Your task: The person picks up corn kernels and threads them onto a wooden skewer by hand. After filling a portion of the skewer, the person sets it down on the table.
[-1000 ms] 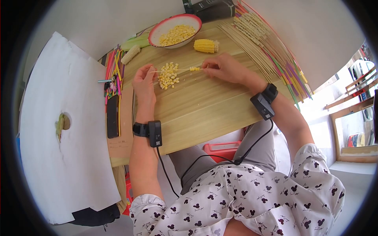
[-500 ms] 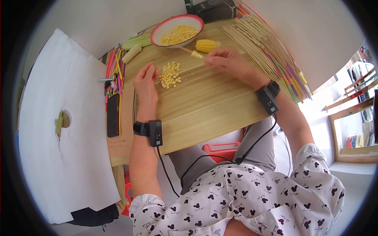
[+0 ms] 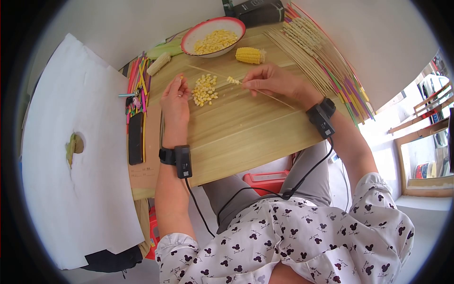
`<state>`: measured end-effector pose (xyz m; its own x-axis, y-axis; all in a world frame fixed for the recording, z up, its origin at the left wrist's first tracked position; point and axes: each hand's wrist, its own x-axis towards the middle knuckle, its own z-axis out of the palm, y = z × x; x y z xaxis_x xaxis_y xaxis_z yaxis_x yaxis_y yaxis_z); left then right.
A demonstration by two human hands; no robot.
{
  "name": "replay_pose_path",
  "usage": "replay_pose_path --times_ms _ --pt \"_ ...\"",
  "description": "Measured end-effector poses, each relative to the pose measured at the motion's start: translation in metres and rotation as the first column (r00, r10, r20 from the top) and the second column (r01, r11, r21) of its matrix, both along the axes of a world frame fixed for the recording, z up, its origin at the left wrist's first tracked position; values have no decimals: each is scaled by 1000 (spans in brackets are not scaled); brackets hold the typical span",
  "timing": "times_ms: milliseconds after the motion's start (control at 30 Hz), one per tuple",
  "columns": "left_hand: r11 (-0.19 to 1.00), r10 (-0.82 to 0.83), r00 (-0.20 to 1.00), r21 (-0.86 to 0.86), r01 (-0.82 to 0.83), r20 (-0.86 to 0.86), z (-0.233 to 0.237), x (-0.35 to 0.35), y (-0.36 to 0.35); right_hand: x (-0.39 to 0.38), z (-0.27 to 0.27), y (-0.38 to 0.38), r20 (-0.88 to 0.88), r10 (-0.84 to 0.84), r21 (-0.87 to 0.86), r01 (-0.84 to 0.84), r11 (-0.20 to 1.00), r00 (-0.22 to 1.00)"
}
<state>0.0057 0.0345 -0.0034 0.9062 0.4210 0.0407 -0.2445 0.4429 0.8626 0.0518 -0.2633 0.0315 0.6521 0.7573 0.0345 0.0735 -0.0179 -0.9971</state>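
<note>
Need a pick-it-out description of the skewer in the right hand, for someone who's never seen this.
On the wooden table, find the loose kernel pile in front of the red-rimmed bowl. Just right of it, the right hand pinches one thin skewer slanting across the boards. Unlike the bundled skewers at the table's right edge, it is alone and carries a few kernels.

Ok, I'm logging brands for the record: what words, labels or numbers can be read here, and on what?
Nothing here reads clearly.
Black box at the far edge: pale lettering, too blurred to read.
Brown sheet near the phone: faint handwriting, too small to read.
Skewer in the right hand, bowl, phone: no writing seen.
</note>
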Motion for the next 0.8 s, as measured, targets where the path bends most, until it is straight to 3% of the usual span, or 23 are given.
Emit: replay_pose_path --times_ms 67,233,367,467,533,567,667,733,800 --pt "999 -13 1000 -38 13 2 0 1 3 1 -3 0 9 44 -37 -44 998 999" --pt "991 -49 999 -121 48 -5 0 1 4 9 -16 0 185 -4 -119 27 992 983" --pt "990 -67 998 -124 65 -6 -2 2 4 9 -16 0 202 -22 -145 52 988 979" --pt "993 -65 998 -102 63 -10 -4 3 4 4 -11 1 161 -51 -132 73 989 986" --pt "997 -49 999 -62 48 -18 -7 4 6 0 -10 2 -3 -72 72 72 995 997" --pt "997 -49 999 -63 48 -18 -7 4 5 -1 -7 1 -3 -72 71 73 995 997" --pt "995 -45 999 -84 43 -22 -7 4 3 -1 0 -1 40 -7 -4 8 1000 999" --pt "988 -67 998 -142 64 -14 -9 5 4 3 -9 1 128 63 -171 -40 984 990" --pt "982 -91 996 -167 89 -2 -11 5 6 6 -16 4 163 55 -181 -25 983 985"
